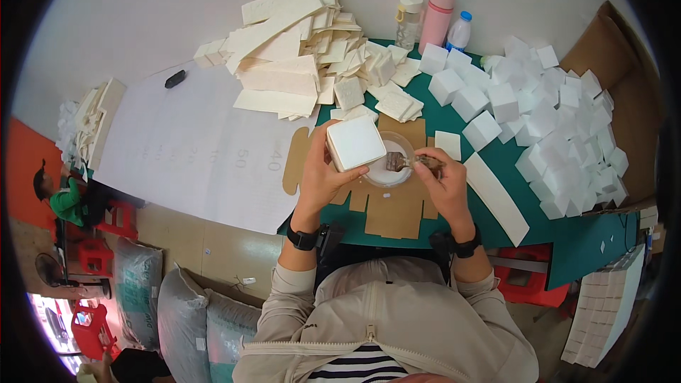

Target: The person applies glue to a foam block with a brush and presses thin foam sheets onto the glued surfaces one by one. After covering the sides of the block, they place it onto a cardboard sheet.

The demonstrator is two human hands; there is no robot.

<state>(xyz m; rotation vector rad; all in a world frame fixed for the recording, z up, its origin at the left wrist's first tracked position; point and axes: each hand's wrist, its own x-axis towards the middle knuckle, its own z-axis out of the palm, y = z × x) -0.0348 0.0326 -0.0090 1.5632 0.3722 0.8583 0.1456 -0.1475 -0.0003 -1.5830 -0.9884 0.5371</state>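
Observation:
My left hand (323, 176) grips a white square box (357, 143) by its sides, tilted so that a flat face shows. Just right of it, my right hand (445, 179) is closed round the handle of a flat paintbrush (399, 162). The bristles are over a round clear tub (389, 181) with white stuff inside, and I cannot tell whether they touch it. Beneath the tub lies a flattened brown cardboard sheet (394, 216). Part of the tub is hidden behind the box.
Cream sheets and pads (280, 78) are heaped at the back. White foam-like blocks (525, 110) pile up at the right beside a cardboard box (617, 64). Two bottles and a pink flask (435, 18) stand by the wall. A cream strip (496, 198) lies right of my hand. Filled sacks (183, 312) stand on the floor.

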